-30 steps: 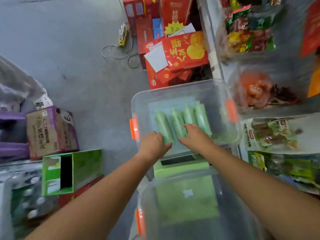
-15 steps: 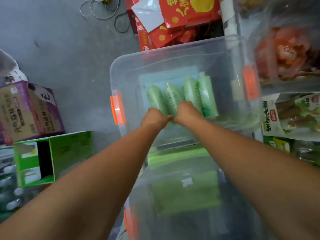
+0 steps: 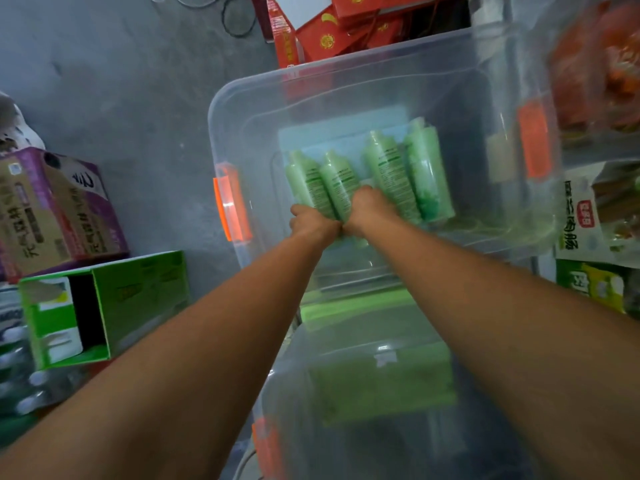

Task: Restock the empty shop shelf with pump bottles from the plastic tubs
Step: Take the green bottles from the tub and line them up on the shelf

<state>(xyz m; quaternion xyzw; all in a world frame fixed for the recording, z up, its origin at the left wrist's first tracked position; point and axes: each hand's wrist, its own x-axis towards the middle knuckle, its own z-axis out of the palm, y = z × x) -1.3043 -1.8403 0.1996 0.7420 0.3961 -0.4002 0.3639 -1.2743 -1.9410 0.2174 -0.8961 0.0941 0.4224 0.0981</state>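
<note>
the left hand point(image 3: 313, 226) and right hand point(image 3: 369, 207) have drawn together, fingers now curled round the near ends of pump bottles point(image 3: 391, 168) lying in the clear tub point(image 3: 242, 109), seemingly ready to lift.

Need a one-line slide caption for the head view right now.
Inside the clear plastic tub, the left hand and right hand grip green bottles lying side by side.
</note>
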